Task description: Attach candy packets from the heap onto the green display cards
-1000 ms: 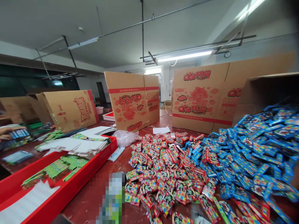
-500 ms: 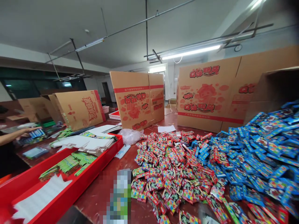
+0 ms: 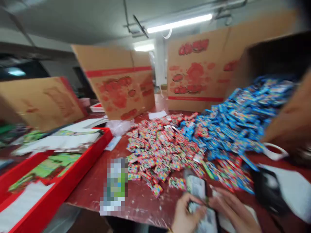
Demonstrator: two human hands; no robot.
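Two-handed hold on a pale packet (image 3: 197, 189) at the near edge of the surface (image 3: 145, 200), clear of the red heap (image 3: 160, 145), so kept separate: left hand (image 3: 186, 215) curled round it, right hand (image 3: 230, 210) steadying, grip blurred.

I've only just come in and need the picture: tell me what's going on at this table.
A person is at the near edge of a red-brown table, both hands on one flat pack: the left hand grips it and the right hand lies open against it; blur hides what it is. Ahead lies a heap of red packets, and beside it blue packets spill from a tipped cardboard box. A red tray with green packets sits left.
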